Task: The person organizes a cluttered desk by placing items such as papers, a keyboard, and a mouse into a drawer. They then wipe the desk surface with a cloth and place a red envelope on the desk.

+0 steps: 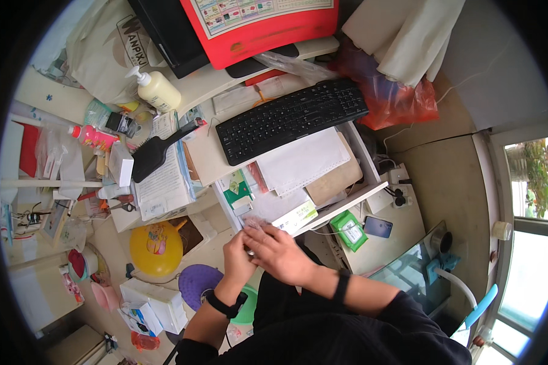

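Note:
My left hand [236,256] and my right hand [281,255] are pressed together at the front edge of an open drawer [364,194]. Crumpled clear plastic [255,222] pokes out past the fingers, and the rest of what they hold is hidden between the palms. The right hand lies over the left fingertips. Just beyond them, a white-and-green box [297,218] lies inside the drawer. A green-and-white box [237,188] is in its left corner. White paper sheets [301,159] rest on a brown envelope [338,185] there.
A black keyboard [292,118] sits behind the drawer. To the left are a black paddle hairbrush [150,157] on papers [162,196], a pump bottle [160,91] and a yellow balloon [156,248]. At right lie a green wipes pack [350,231] and a smartphone [377,227].

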{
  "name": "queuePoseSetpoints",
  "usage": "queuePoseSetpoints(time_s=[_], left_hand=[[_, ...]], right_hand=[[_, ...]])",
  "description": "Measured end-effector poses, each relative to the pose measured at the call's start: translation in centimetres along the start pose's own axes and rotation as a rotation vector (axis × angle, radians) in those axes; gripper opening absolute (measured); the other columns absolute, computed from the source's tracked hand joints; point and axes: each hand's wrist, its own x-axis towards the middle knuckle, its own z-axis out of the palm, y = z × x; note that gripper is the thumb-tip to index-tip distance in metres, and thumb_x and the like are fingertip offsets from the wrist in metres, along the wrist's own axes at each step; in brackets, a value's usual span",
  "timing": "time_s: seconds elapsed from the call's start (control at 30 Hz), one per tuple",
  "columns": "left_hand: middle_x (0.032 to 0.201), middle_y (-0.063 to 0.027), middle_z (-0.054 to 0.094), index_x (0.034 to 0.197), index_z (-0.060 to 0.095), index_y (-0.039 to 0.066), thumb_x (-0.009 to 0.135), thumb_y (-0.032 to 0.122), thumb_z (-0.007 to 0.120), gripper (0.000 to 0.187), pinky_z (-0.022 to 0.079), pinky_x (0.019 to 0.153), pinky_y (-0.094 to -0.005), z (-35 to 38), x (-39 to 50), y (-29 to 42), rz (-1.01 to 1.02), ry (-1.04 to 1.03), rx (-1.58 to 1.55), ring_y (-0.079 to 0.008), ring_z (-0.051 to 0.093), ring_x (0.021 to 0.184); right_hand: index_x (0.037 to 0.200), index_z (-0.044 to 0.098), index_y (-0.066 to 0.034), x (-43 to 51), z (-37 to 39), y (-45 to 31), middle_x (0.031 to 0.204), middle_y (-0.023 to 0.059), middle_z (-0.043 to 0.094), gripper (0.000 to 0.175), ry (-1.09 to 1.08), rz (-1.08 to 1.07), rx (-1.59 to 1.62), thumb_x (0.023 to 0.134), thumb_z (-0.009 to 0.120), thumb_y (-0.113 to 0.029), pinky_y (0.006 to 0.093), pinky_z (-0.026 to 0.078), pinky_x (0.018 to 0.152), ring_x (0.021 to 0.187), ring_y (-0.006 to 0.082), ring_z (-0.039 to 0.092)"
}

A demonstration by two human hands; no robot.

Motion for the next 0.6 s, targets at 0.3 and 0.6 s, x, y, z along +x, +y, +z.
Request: queuePoseSetpoints(time_s=[0.3, 0.6], left_hand=[[0.114, -0.0151, 0.062, 0.115, 0.053, -0.004, 0.068, -0.01, 0.077, 0.053, 0.055, 0.087, -0.0343, -3.0, -2.9, -3.4, -0.005, 0.048, -0.578, -0.0222, 0.064, 0.102], [0.123, -0.0137, 0.055, 0.118, 0.047, 0.002, 0.068, -0.006, 0.075, 0.057, 0.047, 0.095, -0.0396, 4.9, 3.2, -9.8, -0.006, -0.206, -0.438, -0.0282, 0.057, 0.112]], right_hand=[[0.106, 0.06, -0.0001, -3.8, -1.2, 9.9, 0.093, 0.0171, 0.066, 0.021, 0.111, 0.588, -0.195, 0.087, 0.056, -0.007, 0.0397, 0.05, 0.082, 0.096, 0.0304, 0.063], [0.104, 0.061, 0.0044, -13.7, -5.7, 15.9, 0.096, 0.019, 0.068, 0.041, -0.115, 1.257, 0.171, 0.082, 0.063, -0.03, 0.0352, 0.051, 0.078, 0.087, 0.0265, 0.066]])
